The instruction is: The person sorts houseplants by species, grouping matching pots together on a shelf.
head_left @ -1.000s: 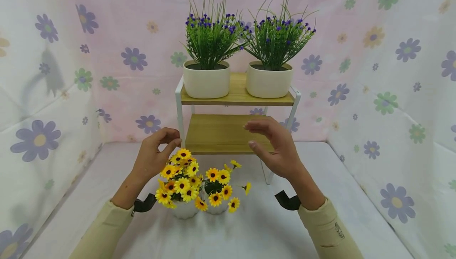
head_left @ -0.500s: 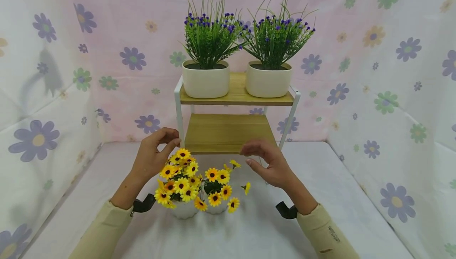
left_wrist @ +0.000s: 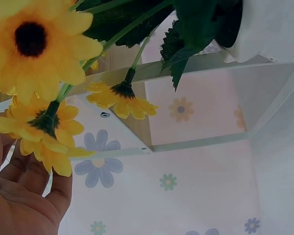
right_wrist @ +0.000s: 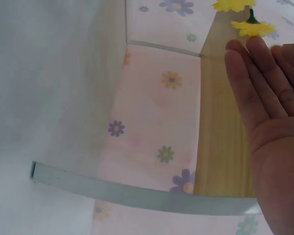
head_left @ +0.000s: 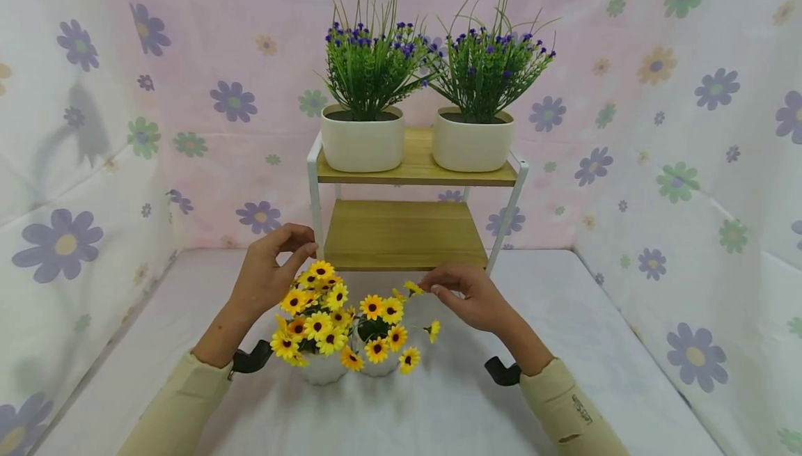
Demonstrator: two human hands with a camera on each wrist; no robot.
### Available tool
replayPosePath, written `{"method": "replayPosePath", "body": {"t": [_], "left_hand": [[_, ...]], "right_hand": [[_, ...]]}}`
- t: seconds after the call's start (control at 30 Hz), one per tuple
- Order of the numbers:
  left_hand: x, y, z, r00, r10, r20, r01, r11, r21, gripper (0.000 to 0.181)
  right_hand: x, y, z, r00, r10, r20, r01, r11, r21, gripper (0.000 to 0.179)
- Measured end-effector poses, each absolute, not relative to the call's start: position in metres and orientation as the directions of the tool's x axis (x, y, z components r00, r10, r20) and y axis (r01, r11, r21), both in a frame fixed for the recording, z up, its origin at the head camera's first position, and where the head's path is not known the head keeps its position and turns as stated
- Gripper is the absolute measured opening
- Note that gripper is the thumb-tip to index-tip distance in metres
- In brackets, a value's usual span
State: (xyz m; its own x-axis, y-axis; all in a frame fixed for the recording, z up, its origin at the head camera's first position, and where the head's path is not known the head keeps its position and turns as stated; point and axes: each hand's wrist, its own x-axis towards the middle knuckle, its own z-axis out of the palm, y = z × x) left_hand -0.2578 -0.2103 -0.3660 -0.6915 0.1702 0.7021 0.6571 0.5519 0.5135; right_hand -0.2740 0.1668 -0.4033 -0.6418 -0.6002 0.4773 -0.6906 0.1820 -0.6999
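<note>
Two white pots of yellow artificial daisies stand on the table in front of me. My left hand (head_left: 269, 271) is just behind and above the taller left daisy bunch (head_left: 319, 324); its thumb and forefinger tips are close together with nothing seen between them. In the left wrist view its fingers (left_wrist: 32, 174) are partly hidden behind a yellow daisy (left_wrist: 49, 125). My right hand (head_left: 473, 296) has its fingertips right at the outermost upper bloom of the right daisy bunch (head_left: 382, 331). The right wrist view shows those fingers (right_wrist: 269, 93) fairly straight, their tips beside a yellow bloom (right_wrist: 252, 28).
Behind the daisies stands a two-tier shelf (head_left: 404, 233) with wooden boards and white legs. On its top tier are two cream planters, a left one (head_left: 363, 143) and a right one (head_left: 473, 143), with purple-flowered grass. Flower-print cloth (head_left: 232, 38) surrounds the white table (head_left: 451, 407).
My right hand has come down and slightly left, from before the lower shelf to the right daisy bunch, its thumb and fingers drawing closer. The left hand has stayed in place.
</note>
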Motion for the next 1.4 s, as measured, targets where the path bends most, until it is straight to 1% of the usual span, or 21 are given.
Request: {"method": "replayPosePath", "body": {"t": [0.13, 0.33, 0.4, 0.53, 0.67, 0.8, 0.97, 1.07, 1.23, 1.4], "left_hand": [[-0.258, -0.211, -0.365, -0.693, 0.168, 0.701, 0.657, 0.55, 0.517, 0.015], [-0.257, -0.211, -0.366, -0.697, 0.164, 0.699, 0.654, 0.545, 0.525, 0.014], [-0.257, -0.211, -0.366, -0.696, 0.163, 0.699, 0.654, 0.546, 0.524, 0.014], [-0.257, -0.21, -0.367, -0.697, 0.162, 0.699, 0.651, 0.553, 0.521, 0.014], [-0.257, -0.21, -0.367, -0.697, 0.162, 0.698, 0.648, 0.559, 0.517, 0.015], [-0.258, -0.21, -0.367, -0.696, 0.164, 0.699, 0.649, 0.558, 0.516, 0.015], [-0.259, -0.21, -0.367, -0.697, 0.162, 0.698, 0.651, 0.549, 0.523, 0.014], [-0.259, -0.21, -0.367, -0.699, 0.159, 0.697, 0.648, 0.552, 0.524, 0.014], [-0.259, -0.21, -0.367, -0.7, 0.162, 0.695, 0.647, 0.554, 0.523, 0.014], [-0.259, -0.21, -0.367, -0.7, 0.162, 0.696, 0.648, 0.553, 0.523, 0.014]], "right_hand": [[-0.278, 0.168, -0.408, -0.634, -0.655, 0.411, -0.658, 0.178, -0.732, 0.024], [-0.286, 0.164, -0.419, -0.602, -0.727, 0.33, -0.6, 0.14, -0.788, 0.029], [-0.287, 0.162, -0.425, -0.607, -0.735, 0.303, -0.576, 0.144, -0.805, 0.03], [-0.286, 0.155, -0.435, -0.622, -0.747, 0.234, -0.539, 0.192, -0.82, 0.033], [-0.28, 0.144, -0.443, -0.618, -0.765, 0.185, -0.539, 0.241, -0.807, 0.035], [-0.275, 0.133, -0.449, -0.614, -0.775, 0.15, -0.537, 0.27, -0.799, 0.044], [-0.272, 0.12, -0.455, -0.631, -0.766, 0.121, -0.527, 0.309, -0.792, 0.057], [-0.27, 0.115, -0.457, -0.646, -0.755, 0.116, -0.521, 0.324, -0.79, 0.059], [-0.267, 0.111, -0.457, -0.656, -0.743, 0.129, -0.508, 0.309, -0.804, 0.057], [-0.265, 0.111, -0.456, -0.646, -0.749, 0.147, -0.531, 0.303, -0.791, 0.053]]}}
